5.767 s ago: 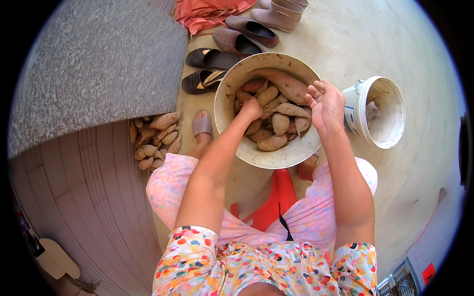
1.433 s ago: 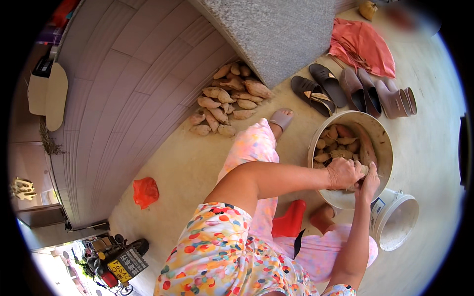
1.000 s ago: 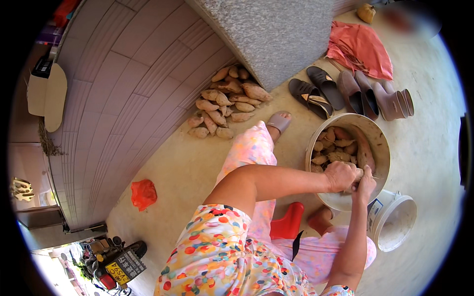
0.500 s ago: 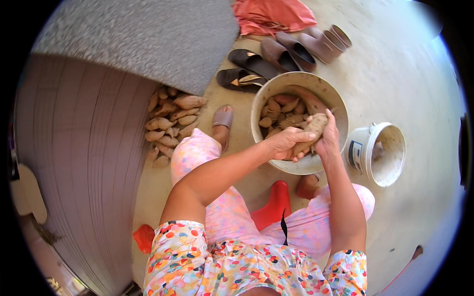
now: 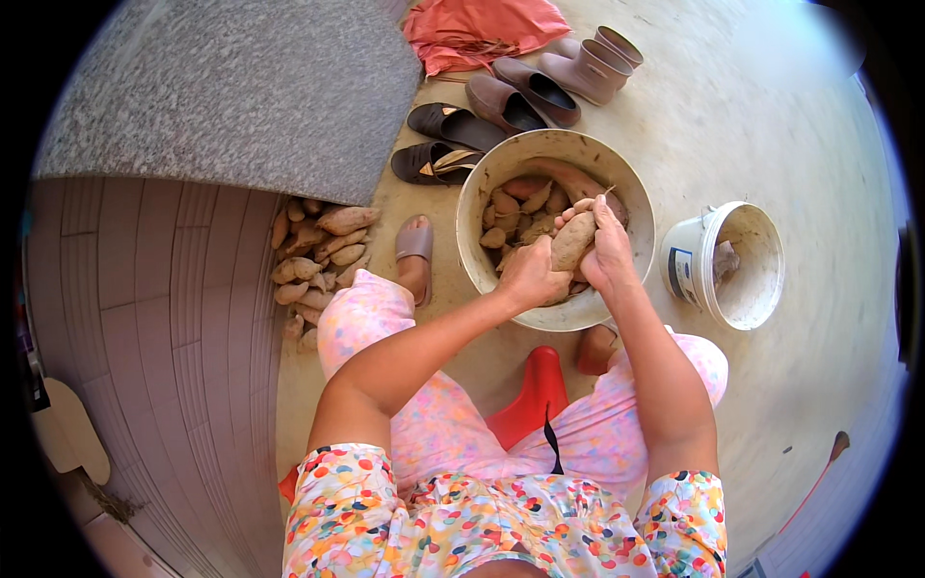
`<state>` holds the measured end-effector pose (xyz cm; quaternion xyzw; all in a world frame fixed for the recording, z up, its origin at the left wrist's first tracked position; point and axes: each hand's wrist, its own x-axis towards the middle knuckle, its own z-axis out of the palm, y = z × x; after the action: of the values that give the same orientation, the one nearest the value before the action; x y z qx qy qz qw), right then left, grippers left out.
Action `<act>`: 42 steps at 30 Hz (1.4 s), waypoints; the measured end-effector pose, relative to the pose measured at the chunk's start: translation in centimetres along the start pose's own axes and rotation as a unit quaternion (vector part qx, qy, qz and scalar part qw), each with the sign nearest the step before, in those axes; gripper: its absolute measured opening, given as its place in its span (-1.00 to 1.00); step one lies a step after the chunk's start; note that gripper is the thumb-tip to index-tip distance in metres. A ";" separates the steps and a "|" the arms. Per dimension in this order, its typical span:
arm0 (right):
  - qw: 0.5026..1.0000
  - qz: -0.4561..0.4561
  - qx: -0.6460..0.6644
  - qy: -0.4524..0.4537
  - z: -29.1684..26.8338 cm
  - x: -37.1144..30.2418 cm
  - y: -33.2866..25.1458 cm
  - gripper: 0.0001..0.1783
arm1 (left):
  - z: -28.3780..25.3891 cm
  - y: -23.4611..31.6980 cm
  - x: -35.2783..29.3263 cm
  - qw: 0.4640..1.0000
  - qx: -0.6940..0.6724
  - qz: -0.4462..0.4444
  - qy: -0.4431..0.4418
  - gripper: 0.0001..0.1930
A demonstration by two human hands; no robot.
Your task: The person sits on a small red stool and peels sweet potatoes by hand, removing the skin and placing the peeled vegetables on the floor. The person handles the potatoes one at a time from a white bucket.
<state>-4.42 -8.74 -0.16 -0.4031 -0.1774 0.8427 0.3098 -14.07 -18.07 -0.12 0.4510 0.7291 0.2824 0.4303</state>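
Both of my hands hold one large, soil-covered sweet potato (image 5: 573,242) over a round, pale tub (image 5: 472,226). My left hand (image 5: 532,275) is closed around its lower left end. My right hand (image 5: 607,249) wraps the other side, with its fingers curled over the upper end. Below them in the tub lie several more sweet potatoes (image 5: 520,207), some reddish and some brown with dirt. Part of the tub's near inside is hidden behind my hands and forearms.
Left of my foot, sweet potatoes (image 5: 328,250) are heaped against a tiled wall (image 5: 154,289) under a grey stone slab (image 5: 231,87). To the right stands a white bucket (image 5: 689,270) with something brown inside. Sandals (image 5: 438,162), clogs (image 5: 501,104), boots (image 5: 583,72) and a red bag (image 5: 491,34) lie beyond.
The view has shifted, so the surroundings sit differently in it. My left hand has turned and now grips the sweet potato's lower end; the right fingers have curled over its top.
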 end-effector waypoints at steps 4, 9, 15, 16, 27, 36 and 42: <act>1.000 -0.012 -0.025 -0.006 0.1 0.0 -0.2 -0.61 | 1.0 -1.3 0.3 0.989 -0.125 0.069 0.031 -0.39; 1.000 -0.019 -0.003 -0.008 0.5 -0.1 -0.4 -0.64 | 0.6 -0.8 0.7 0.978 -0.192 0.074 0.030 -0.41; 0.998 -0.029 -0.029 -0.037 0.0 0.0 -0.1 -0.71 | -0.2 1.0 -0.5 0.984 -0.169 0.050 0.034 -0.48; 0.998 -0.028 -0.031 -0.036 0.0 -0.1 -0.1 -0.71 | 0.3 0.3 -0.1 0.980 -0.177 0.075 0.060 -0.49; 0.997 -0.064 0.004 -0.049 -0.3 0.0 -0.2 -0.74 | -2.9 2.3 0.0 0.928 -0.347 -0.114 -0.074 -0.52; 0.926 -0.206 -0.312 -0.052 -0.1 -0.6 0.8 -0.58 | -3.5 3.7 -0.4 0.901 -0.404 -0.079 -0.138 -0.69; 0.875 -0.279 -0.393 0.040 -1.3 0.7 1.0 -0.72 | -1.9 1.6 -0.2 0.942 -0.325 -0.007 -0.087 -0.76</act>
<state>-4.15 -8.94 -1.93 -0.4593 -0.5864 0.5651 0.3548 -15.03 -17.56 2.15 0.3042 0.5606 0.4608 0.6171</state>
